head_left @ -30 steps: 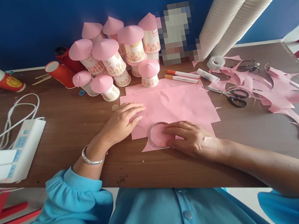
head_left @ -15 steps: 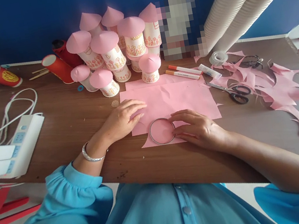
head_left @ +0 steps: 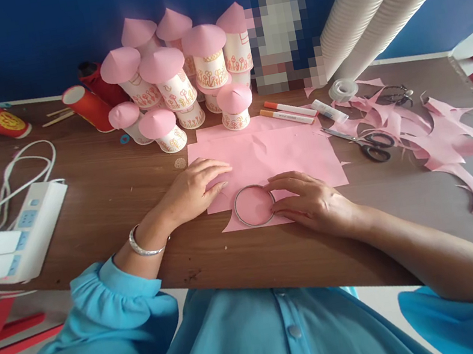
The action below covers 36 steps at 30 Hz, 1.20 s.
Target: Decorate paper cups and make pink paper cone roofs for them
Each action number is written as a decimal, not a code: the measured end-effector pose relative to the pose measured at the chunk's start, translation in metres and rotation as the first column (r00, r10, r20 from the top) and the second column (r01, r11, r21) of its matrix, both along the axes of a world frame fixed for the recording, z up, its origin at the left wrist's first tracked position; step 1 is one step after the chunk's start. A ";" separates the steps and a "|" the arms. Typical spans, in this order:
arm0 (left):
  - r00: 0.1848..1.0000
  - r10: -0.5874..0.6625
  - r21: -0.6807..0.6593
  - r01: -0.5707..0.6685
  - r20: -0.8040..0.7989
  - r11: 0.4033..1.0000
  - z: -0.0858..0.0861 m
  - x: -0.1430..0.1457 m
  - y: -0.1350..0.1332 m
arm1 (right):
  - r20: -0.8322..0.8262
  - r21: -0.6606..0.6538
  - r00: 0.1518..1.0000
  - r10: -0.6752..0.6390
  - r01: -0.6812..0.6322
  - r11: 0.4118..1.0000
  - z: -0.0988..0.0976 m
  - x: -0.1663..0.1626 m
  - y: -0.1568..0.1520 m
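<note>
Behind the brown tabletop, a dark blue wall is seen, and before it small cup towers with pink cone roofs are grouped. Pink paper is laid flat in the middle, in more than one layer. Near its front edge, a thin grey ring is lying flat on it. By the right hand, bent fingers are brought to the right side of the ring; whether its rim is pinched or only touched cannot be told. By the left hand, the left part of the paper is covered, its fingers being extended close together and the thumb held a little apart. Scissors, two markers and curved offcuts are left to the right. It is judged that the ring is being positioned on the paper. For the next move, a light fingertip hold on the rim and a steady sheet would be called for, so that neither is slipped.
</note>
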<state>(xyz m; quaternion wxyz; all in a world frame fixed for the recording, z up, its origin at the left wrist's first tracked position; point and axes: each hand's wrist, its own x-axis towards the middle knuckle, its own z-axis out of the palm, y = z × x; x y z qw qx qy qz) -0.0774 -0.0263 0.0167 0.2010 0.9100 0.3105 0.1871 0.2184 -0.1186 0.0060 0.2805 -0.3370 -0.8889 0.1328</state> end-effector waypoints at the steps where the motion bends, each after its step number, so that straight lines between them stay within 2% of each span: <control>1: 1.000 0.001 -0.002 -0.001 -0.003 1.000 0.000 0.000 0.000 | 0.002 -0.004 1.000 -0.003 0.003 1.000 0.000 0.000 0.000; 10: 1.000 0.004 -0.017 -0.005 -0.022 1.000 0.000 0.000 0.000 | -0.002 -0.029 1.000 -0.003 0.003 1.000 0.000 0.001 0.001; 18: 0.999 -0.004 -0.002 0.004 -0.044 1.000 -0.002 -0.002 0.000 | 0.013 0.017 1.000 -0.002 0.001 1.000 0.002 0.001 0.001; 27: 0.999 0.010 -0.007 -0.010 -0.052 1.000 -0.001 -0.003 0.001 | 0.001 -0.025 1.000 -0.006 0.006 1.000 0.000 0.001 -0.001; 32: 0.998 0.066 0.092 -0.064 -0.017 0.994 0.010 0.002 -0.008 | -0.022 0.013 1.000 -0.006 0.006 1.000 0.005 0.003 0.001; 36: 0.997 0.078 0.216 -0.075 -0.008 0.974 0.024 0.012 -0.028 | -0.064 0.064 0.994 -0.089 0.093 0.994 0.010 0.010 0.006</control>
